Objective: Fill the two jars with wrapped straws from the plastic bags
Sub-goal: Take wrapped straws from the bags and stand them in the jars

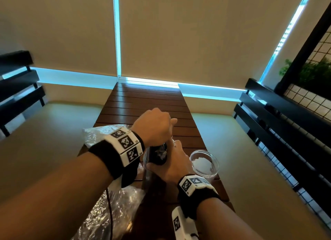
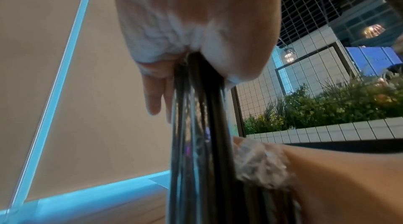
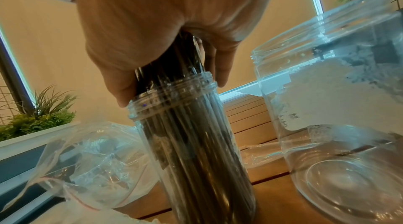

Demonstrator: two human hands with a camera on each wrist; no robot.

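Looking from head height forward and down along both forearms at the slatted brown wooden table, while peering from each wrist, very close and slightly upward, along the palm at the bundle of dark wrapped straws in the tall clear plastic jar, shared by all three views.

Upright clear jar packed with dark wrapped straws, beside a wider, strawless jar, crumpled plastic bags alongside.
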